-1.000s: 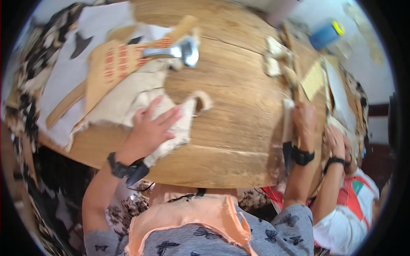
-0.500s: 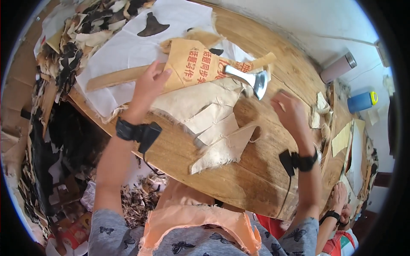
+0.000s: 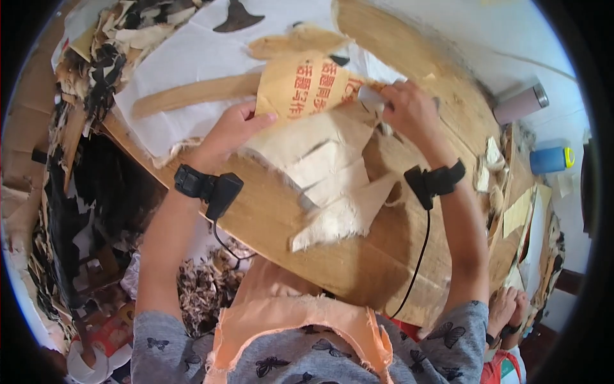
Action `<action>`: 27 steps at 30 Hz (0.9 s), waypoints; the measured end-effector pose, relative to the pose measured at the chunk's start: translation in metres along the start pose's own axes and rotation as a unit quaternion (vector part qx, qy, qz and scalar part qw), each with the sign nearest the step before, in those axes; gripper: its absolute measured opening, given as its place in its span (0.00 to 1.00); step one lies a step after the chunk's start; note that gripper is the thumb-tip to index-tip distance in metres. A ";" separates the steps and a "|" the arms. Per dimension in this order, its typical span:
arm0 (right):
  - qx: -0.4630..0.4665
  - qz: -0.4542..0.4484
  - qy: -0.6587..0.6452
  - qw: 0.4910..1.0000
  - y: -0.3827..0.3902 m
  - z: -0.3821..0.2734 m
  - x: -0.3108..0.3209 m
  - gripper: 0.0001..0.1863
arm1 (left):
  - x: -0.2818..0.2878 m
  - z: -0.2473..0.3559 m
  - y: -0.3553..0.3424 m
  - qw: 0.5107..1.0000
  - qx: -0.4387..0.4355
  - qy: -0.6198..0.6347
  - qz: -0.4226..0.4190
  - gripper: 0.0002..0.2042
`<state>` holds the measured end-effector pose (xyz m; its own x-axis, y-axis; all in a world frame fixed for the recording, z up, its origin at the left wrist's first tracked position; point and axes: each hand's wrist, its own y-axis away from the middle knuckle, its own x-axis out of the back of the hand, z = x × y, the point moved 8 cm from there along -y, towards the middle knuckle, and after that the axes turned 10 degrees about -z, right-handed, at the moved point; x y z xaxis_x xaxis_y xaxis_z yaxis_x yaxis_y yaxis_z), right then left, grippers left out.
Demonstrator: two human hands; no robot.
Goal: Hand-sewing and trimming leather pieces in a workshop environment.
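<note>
My left hand (image 3: 233, 131) pinches the lower left edge of a brown paper sheet (image 3: 278, 83) with red print, its thumb on top. At the sheet's right end, the fingers of my right hand (image 3: 409, 112) are closed around a silver fan-bladed knife (image 3: 369, 96); they cover most of its blade. A long tan strip (image 3: 192, 93) runs out from the paper's left side over a white sheet (image 3: 160, 73). Below the paper lie cream hide pieces (image 3: 320, 163), several of them overlapping, with a pointed one (image 3: 342, 221) nearest me.
Hide scraps (image 3: 137, 29) are heaped at the far left. A dark fan-shaped piece (image 3: 238, 18) and a tan furry piece (image 3: 300, 41) lie beyond the paper. A pink tumbler (image 3: 521, 104) and blue bottle (image 3: 550, 160) stand right. Another person's hands (image 3: 506, 310) show at lower right.
My right hand has moved left and closed on the silver knife. My left hand has shifted slightly right and down, from resting by the strip to gripping the paper's edge.
</note>
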<state>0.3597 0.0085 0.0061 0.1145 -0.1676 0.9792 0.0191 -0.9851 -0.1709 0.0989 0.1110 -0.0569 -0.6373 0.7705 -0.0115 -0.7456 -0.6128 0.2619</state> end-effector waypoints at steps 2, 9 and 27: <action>-0.023 0.038 0.015 0.999 0.010 0.010 0.030 0.09 | -0.007 0.006 0.007 0.968 0.016 -0.246 -0.041 0.13; -0.208 0.047 -0.028 0.977 0.096 0.053 0.077 0.13 | -0.091 0.031 0.043 0.786 -0.242 -0.558 -0.106 0.23; -0.095 -0.189 -0.803 0.557 0.087 -0.088 -0.046 0.17 | -0.134 0.034 0.109 0.887 -0.167 -0.431 0.001 0.05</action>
<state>0.2683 -0.0730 -0.0440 0.8816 0.1528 -0.4465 0.2551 -0.9503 0.1786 0.1095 -0.0535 0.0061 -0.3608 0.5288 0.7683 -0.8526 -0.5209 -0.0419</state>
